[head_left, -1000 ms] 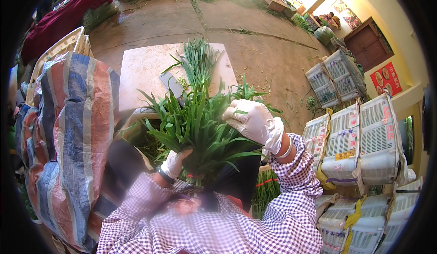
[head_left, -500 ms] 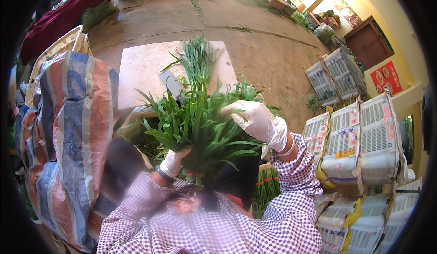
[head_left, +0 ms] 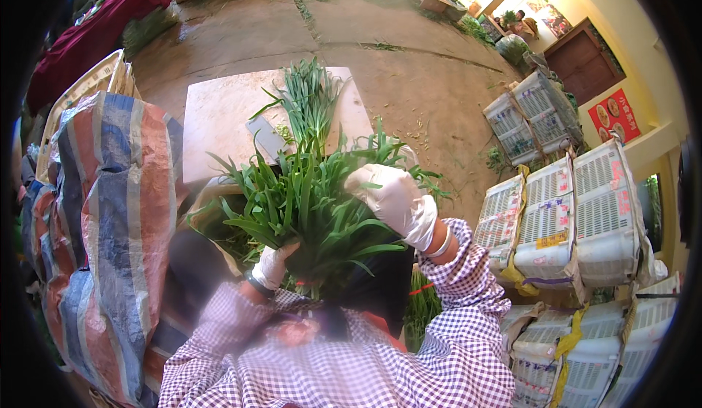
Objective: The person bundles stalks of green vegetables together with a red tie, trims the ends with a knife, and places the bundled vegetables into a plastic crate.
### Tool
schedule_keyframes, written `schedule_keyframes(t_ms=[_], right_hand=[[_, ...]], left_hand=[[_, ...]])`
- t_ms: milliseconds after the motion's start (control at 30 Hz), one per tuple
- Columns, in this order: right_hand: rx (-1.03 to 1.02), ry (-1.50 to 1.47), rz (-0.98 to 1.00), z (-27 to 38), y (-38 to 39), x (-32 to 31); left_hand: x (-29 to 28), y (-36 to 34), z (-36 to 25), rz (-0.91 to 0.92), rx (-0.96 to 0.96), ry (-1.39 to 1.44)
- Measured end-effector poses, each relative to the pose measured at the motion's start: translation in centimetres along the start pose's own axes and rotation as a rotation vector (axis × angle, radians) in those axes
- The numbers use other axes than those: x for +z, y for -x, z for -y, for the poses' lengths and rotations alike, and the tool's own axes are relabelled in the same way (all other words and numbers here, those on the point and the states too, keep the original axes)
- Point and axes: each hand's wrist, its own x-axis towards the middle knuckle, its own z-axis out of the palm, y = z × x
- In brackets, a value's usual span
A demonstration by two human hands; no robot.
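Note:
In front of my body I hold a thick bunch of long, flat green leaves (head_left: 311,203), its tips fanning out. My white-gloved left hand (head_left: 270,267) is closed around its lower left side; the bunch hides some of the fingers. A red band shows at its base. Over the right side of the leaves, my gloved right hand (head_left: 387,196) is closed, fingertips pinched at a leaf. Just beyond, a pale board (head_left: 219,119) carries another bunch of green stalks (head_left: 311,108) and a flat grey blade (head_left: 265,139), with small green scraps beside it.
A striped woven sack (head_left: 121,210) stands close on my left, a pale plastic crate (head_left: 77,101) behind it. Stacked white crates (head_left: 545,214) line the right. Red-banded green stalks (head_left: 423,309) stand beside my right leg. Plant scraps lie on the floor (head_left: 409,79).
My view has shifted slightly. My right hand has moved a little left and closer in over the leaves. The left hand keeps its hold on the bunch.

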Motion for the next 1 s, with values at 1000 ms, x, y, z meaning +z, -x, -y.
schedule_keyframes(t_ms=[1000], right_hand=[[0.550,0.074,0.159,1.5,4.1,3.1]], left_hand=[[-1.2,0.3,-0.4,-0.145,0.089,0.193]])
